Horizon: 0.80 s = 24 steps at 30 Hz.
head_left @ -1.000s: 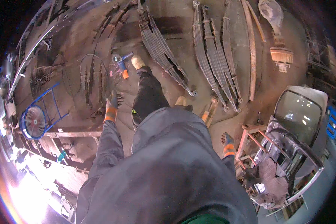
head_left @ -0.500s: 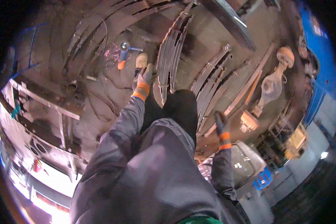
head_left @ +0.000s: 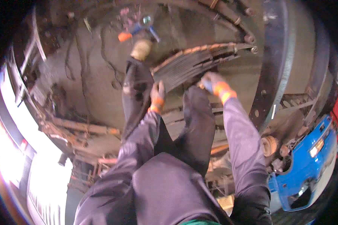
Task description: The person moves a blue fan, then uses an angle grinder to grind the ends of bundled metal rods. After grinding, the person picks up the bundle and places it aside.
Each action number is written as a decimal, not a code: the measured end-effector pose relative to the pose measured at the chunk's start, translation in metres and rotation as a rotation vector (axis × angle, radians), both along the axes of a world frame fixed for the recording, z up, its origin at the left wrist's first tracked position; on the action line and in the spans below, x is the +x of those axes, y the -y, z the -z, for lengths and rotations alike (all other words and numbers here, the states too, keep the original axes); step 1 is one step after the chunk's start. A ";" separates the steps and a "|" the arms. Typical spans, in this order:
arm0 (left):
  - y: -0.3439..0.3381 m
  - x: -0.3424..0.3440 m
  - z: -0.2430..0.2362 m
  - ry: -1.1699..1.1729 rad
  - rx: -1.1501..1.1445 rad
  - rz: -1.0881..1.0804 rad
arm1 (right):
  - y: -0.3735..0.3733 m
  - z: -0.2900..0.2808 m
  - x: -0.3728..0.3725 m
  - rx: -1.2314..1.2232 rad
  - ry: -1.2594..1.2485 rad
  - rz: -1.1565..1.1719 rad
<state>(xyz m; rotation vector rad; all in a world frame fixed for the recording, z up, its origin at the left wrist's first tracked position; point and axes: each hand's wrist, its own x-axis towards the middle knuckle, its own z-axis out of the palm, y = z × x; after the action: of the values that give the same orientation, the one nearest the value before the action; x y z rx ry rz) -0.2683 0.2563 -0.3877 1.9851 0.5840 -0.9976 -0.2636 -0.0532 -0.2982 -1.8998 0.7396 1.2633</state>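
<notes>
A thick stack of curved metal leaves, a leaf spring (head_left: 184, 71), lies on the floor in front of my legs, its narrow end pointing to the far right. My left hand (head_left: 159, 93), in a grey glove with an orange cuff, is at the stack's near left end beside my knee. Whether it touches the metal is unclear. Just past my other knee, my right hand (head_left: 213, 81), gloved the same way, hovers by the stack's near edge. Its fingers look bent but are smeared by motion. Nothing shows clearly in either hand.
A blue and orange angle grinder (head_left: 139, 29) lies beyond my tan boot (head_left: 141, 50). Cables (head_left: 105, 48) trail over the floor on the left. A long dark steel beam (head_left: 272, 63) curves along the right. A blue vehicle cab (head_left: 308, 165) stands at lower right.
My view has turned, so the leaf spring now slants to the right. My right hand has come forward from my side to near the spring; my left hand is now beside its near end.
</notes>
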 end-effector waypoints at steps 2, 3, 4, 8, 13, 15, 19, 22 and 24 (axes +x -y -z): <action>0.018 -0.006 0.041 0.138 0.139 0.232 | 0.010 0.045 0.020 -0.094 0.237 -0.150; 0.024 -0.007 0.056 0.237 0.254 0.388 | 0.011 0.068 0.032 -0.019 0.327 -0.104; 0.027 -0.003 0.071 0.200 0.239 0.367 | 0.009 0.088 0.042 0.056 0.446 0.008; 0.033 0.024 0.129 0.181 0.214 0.284 | -0.013 0.173 0.062 0.034 0.518 0.057; 0.015 0.049 0.192 0.157 0.210 0.323 | -0.062 0.289 0.086 -0.164 0.186 -0.253; 0.009 0.055 0.210 0.236 0.113 0.386 | -0.083 0.315 0.083 -0.171 0.244 -0.451; 0.018 0.064 0.232 -0.012 0.060 0.401 | -0.109 0.338 0.091 -0.218 0.053 -0.631; 0.031 0.062 0.240 0.079 0.163 0.515 | -0.110 0.339 0.103 -0.183 -0.106 -0.731; 0.037 0.061 0.244 0.146 0.217 0.600 | -0.109 0.333 0.106 -0.160 -0.074 -0.855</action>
<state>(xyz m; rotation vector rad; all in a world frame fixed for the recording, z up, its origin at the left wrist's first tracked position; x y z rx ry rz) -0.2072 0.2189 -0.6318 2.4737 -0.0002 -1.1565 -0.1576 0.0556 -0.6313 -2.4186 0.0176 1.8161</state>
